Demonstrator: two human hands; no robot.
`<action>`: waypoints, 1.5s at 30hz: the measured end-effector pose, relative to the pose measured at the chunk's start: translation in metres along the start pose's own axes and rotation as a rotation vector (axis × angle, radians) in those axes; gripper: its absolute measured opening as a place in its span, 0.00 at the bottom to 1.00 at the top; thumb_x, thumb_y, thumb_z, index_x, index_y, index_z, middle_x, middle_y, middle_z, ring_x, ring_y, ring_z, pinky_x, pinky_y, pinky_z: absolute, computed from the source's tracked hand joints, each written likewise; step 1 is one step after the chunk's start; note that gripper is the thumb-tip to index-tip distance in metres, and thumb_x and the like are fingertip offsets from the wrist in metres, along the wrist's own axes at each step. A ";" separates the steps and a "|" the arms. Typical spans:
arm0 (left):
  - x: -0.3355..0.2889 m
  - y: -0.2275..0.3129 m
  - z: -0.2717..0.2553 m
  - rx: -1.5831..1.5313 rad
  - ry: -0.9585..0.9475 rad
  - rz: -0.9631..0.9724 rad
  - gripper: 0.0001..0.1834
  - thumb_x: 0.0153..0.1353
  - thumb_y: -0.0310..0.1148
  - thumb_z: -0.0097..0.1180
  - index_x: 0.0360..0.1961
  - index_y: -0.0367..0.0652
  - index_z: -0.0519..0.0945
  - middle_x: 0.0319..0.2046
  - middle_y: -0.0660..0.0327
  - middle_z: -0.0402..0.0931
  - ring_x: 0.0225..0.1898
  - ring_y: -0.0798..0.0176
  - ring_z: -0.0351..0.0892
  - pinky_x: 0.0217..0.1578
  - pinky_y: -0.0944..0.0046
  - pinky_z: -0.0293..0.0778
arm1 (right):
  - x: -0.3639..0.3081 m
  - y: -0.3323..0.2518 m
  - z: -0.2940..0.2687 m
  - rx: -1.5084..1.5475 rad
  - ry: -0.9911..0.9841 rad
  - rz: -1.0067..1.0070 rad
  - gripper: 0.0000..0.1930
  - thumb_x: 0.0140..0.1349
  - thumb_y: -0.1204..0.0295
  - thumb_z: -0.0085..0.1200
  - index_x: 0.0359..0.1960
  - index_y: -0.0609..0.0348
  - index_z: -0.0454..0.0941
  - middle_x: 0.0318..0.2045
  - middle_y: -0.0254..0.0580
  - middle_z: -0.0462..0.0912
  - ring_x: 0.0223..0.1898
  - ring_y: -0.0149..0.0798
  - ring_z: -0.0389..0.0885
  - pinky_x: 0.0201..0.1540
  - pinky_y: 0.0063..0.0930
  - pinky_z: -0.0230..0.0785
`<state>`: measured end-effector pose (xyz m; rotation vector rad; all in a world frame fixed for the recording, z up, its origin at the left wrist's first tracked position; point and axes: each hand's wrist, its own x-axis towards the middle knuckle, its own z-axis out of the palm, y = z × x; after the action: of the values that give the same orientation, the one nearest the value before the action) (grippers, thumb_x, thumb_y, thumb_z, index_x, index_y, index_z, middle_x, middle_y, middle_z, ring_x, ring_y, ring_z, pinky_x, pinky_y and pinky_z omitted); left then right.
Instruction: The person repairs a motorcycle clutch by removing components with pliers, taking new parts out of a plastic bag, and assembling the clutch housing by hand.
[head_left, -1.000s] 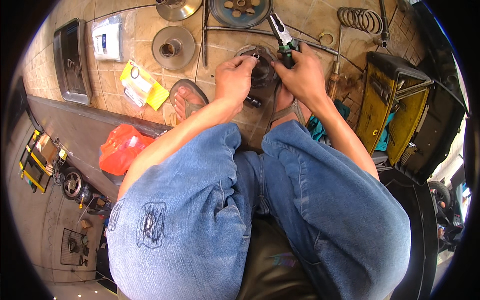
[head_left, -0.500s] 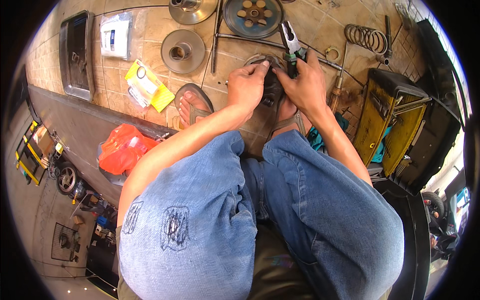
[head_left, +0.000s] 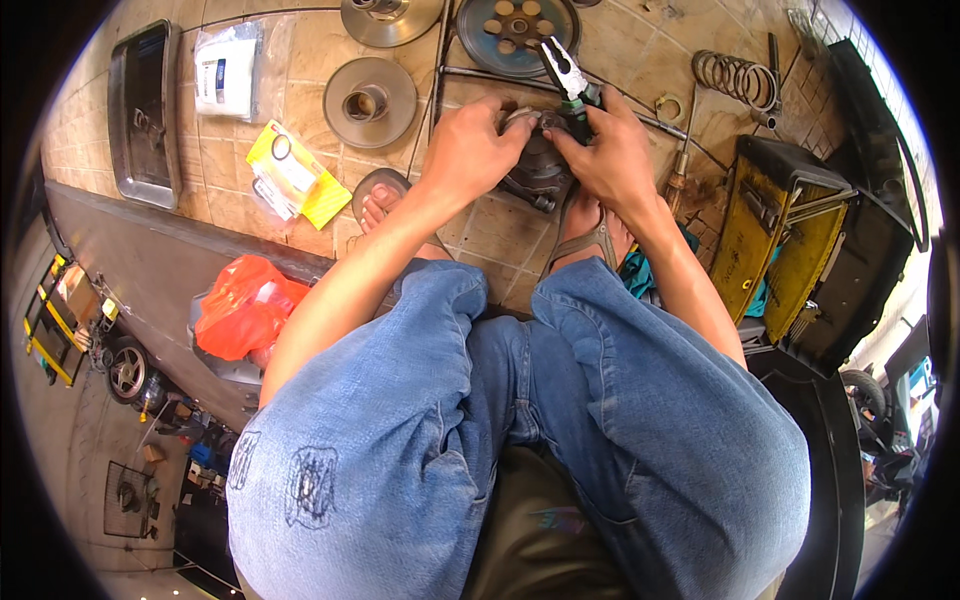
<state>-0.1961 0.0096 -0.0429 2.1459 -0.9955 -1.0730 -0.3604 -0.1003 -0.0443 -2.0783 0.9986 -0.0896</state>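
Between my feet a dark, rounded metal assembly [head_left: 535, 172], apparently a scooter clutch with its shoes, rests low near the floor, partly covered by my hands. My left hand [head_left: 473, 150] is closed on its left upper edge, with the fingertips bent over the far side and partly hidden. In my right hand [head_left: 612, 150] is a pair of pliers [head_left: 565, 72] with green and black handles. The jaws point up and away from me, clear of the assembly, while my right thumb presses against the assembly's upper right edge.
Beyond my hands lie a bluish clutch bell [head_left: 517, 62], a metal pulley half [head_left: 350, 130], another pulley half [head_left: 395, 28], a coil spring [head_left: 735, 80] and a nut [head_left: 668, 107]. A tray [head_left: 125, 170] and yellow packet [head_left: 325, 200] lie left; a yellow toolbox [head_left: 745, 240] stands right.
My left hand has shifted left and up, turning so its back faces up, and now grips the assembly's edge. The pliers have tilted slightly left in my right hand. The view has shifted a little.
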 end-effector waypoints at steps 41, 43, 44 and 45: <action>0.022 -0.025 -0.001 -0.102 -0.181 -0.039 0.32 0.55 0.54 0.69 0.50 0.36 0.85 0.28 0.52 0.85 0.32 0.53 0.87 0.36 0.55 0.79 | 0.040 -0.088 -0.096 0.946 -0.852 1.317 0.17 0.65 0.65 0.46 0.41 0.71 0.78 0.42 0.62 0.85 0.44 0.57 0.88 0.43 0.56 0.85; 0.022 -0.023 -0.003 -0.107 -0.182 -0.044 0.30 0.54 0.53 0.68 0.48 0.37 0.86 0.31 0.49 0.86 0.36 0.49 0.87 0.40 0.52 0.80 | 0.041 -0.090 -0.095 0.977 -0.847 1.337 0.17 0.65 0.65 0.45 0.40 0.70 0.77 0.42 0.63 0.84 0.44 0.59 0.88 0.44 0.57 0.85; 0.022 -0.022 -0.005 -0.115 -0.182 -0.051 0.29 0.54 0.52 0.67 0.46 0.37 0.87 0.34 0.46 0.86 0.39 0.46 0.87 0.44 0.51 0.81 | 0.041 -0.090 -0.095 0.979 -0.840 1.346 0.17 0.65 0.65 0.45 0.41 0.70 0.77 0.42 0.63 0.84 0.44 0.59 0.88 0.44 0.58 0.84; 0.022 -0.021 -0.006 -0.122 -0.182 -0.057 0.28 0.53 0.52 0.66 0.45 0.38 0.87 0.37 0.44 0.87 0.43 0.43 0.87 0.48 0.49 0.81 | 0.040 -0.091 -0.095 0.980 -0.832 1.355 0.17 0.65 0.65 0.45 0.41 0.70 0.77 0.42 0.63 0.84 0.45 0.59 0.88 0.44 0.58 0.84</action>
<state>-0.1746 0.0052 -0.0641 2.0170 -0.9269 -1.3410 -0.3121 -0.1555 0.0720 -0.2197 1.2138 0.7496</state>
